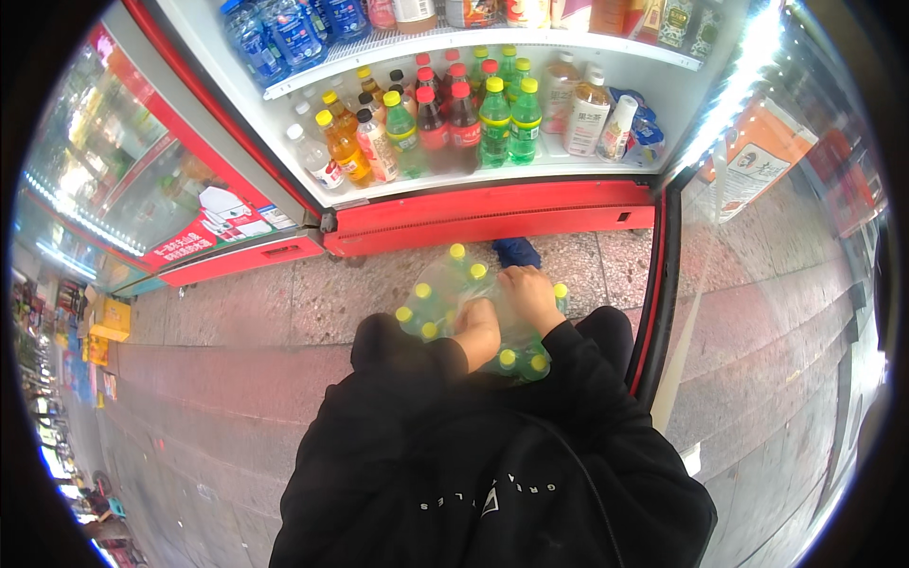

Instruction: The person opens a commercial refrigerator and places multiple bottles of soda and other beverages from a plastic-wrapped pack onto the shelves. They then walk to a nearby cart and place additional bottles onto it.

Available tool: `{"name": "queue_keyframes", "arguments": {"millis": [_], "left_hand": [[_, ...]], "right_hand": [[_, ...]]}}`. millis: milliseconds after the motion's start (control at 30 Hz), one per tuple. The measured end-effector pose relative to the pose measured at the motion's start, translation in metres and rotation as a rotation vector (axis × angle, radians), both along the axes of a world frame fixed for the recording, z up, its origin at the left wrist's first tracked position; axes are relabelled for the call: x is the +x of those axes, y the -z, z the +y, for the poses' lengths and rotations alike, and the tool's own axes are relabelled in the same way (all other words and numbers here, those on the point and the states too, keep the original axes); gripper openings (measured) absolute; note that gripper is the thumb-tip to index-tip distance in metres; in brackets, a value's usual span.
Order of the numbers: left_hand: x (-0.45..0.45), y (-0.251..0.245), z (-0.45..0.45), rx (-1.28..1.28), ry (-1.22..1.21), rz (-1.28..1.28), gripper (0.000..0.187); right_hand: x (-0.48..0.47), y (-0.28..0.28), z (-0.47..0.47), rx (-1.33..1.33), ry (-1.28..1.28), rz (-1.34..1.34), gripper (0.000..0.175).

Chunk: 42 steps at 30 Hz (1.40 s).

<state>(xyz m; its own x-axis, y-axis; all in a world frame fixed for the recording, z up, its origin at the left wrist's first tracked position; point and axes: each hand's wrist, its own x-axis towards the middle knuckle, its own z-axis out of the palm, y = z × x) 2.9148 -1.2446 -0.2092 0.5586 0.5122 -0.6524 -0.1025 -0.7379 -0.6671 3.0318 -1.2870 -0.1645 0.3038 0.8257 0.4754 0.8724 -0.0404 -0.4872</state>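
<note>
A pack of green bottles with yellow caps (429, 330) stands on the paving between my knees, in clear plastic film (444, 277). My left hand (481, 323) is over the middle of the pack, its fingers curled into the film. Just to its right, my right hand (529, 295) grips the film too, knuckles up. Both hands hide part of the bottles, and my sleeves cover the near side of the pack. Beyond my right hand, a dark blue cloth-like item (517, 252) lies on the floor.
Ahead is a fridge with a red base panel (490, 213); its lower shelf holds rows of drink bottles (465, 128). Blue-labelled water bottles (291, 32) stand on the shelf above. The fridge's glass door (657, 305) stands ajar at my right. Another red-framed fridge (241, 259) is at left.
</note>
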Motion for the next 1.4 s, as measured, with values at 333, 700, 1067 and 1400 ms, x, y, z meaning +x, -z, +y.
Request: {"name": "queue_keyframes", "arguments": {"millis": [333, 700, 1067, 1400], "left_hand": [[-0.018, -0.206, 0.005, -0.706, -0.434, -1.15, 0.018], [-0.031, -0.198, -0.004, -1.046, -0.617, -1.306, 0.039], [-0.029, -0.009, 0.022, -0.915, -0.667, -1.09, 0.034], [-0.013, -0.016, 0.012, -0.983, -1.151, -1.225, 0.046]], "right_hand": [[-0.003, -0.059, -0.052, 0.001, -0.374, 0.526, 0.05], [0.038, -0.156, -0.005, 0.262, 0.004, 1.014, 0.046], [0.179, -0.14, 0.181, 0.586, 0.302, 0.367, 0.072], [0.207, -0.053, 0.211, 0.155, 0.584, 0.511, 0.03]]}}
